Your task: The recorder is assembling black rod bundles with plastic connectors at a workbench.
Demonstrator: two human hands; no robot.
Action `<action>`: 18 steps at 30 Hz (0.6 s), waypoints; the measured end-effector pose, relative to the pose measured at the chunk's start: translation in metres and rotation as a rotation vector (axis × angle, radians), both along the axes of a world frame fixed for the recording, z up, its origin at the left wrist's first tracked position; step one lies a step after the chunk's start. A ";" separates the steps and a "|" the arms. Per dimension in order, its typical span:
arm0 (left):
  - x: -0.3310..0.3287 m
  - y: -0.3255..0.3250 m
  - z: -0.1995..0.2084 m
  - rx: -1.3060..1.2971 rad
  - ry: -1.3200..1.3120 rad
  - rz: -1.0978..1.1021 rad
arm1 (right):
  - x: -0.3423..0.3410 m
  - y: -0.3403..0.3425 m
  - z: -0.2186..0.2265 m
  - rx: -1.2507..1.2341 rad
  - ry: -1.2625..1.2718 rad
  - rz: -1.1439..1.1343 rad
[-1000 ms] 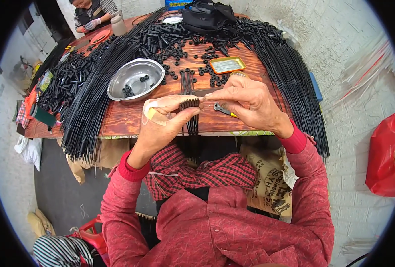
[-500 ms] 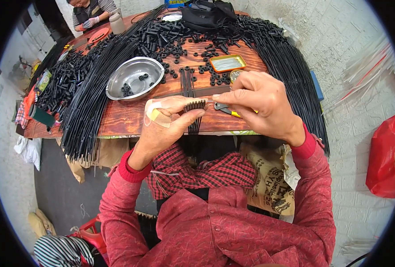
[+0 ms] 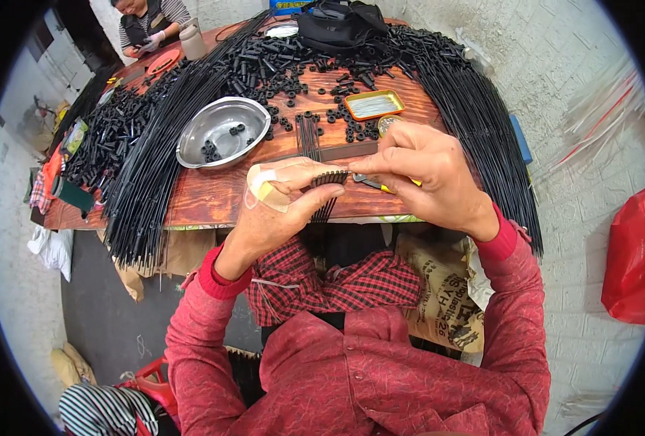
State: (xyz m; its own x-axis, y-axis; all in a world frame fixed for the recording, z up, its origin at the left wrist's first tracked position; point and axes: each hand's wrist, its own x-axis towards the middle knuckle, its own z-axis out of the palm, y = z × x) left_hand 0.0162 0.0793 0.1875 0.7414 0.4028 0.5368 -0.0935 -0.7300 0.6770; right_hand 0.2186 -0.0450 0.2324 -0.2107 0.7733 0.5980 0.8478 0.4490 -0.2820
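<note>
My left hand [image 3: 270,200], with pale adhesive patches on its back, pinches a row of thin black rods [image 3: 330,178] between thumb and fingers. The row's ends stand side by side like a comb, and the rods run on above and below the hand. At the row's right end, my right hand [image 3: 433,171] holds thumb and forefinger pressed together on a thin metal pin, mostly hidden by the fingertips. Pliers [image 3: 370,182] with yellow on the handles lie partly under the right hand. Behind it, an orange-rimmed tin [image 3: 395,112] holds thin silvery pins.
A steel bowl [image 3: 205,129] with several black rings stands left of my hands. Long black rod bundles [image 3: 144,192] hang over the table edge, with more bundles [image 3: 486,138] at right. Black tubular pieces [image 3: 257,65] are heaped behind. Another person [image 3: 148,29] sits at the far left.
My left hand and the row of rods have shifted slightly right, closing the gap to my right fingertips. The pin's exposed length between the hands is now largely covered.
</note>
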 end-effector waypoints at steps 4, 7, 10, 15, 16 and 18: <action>-0.002 0.002 0.000 0.005 -0.007 -0.018 | -0.005 -0.001 0.005 0.191 -0.204 -0.037; -0.002 0.005 0.001 0.033 -0.026 -0.049 | -0.005 0.001 0.003 0.210 -0.200 -0.036; -0.001 0.005 0.004 0.072 -0.008 -0.070 | -0.003 0.003 -0.002 0.072 -0.038 0.001; -0.003 0.006 0.008 0.069 0.023 -0.076 | -0.006 0.004 -0.004 0.100 -0.022 0.005; -0.003 0.007 0.007 0.082 -0.004 -0.077 | -0.008 0.003 -0.003 0.100 -0.020 0.004; -0.003 0.008 0.006 0.093 -0.030 -0.079 | -0.011 0.001 0.002 0.195 -0.182 -0.050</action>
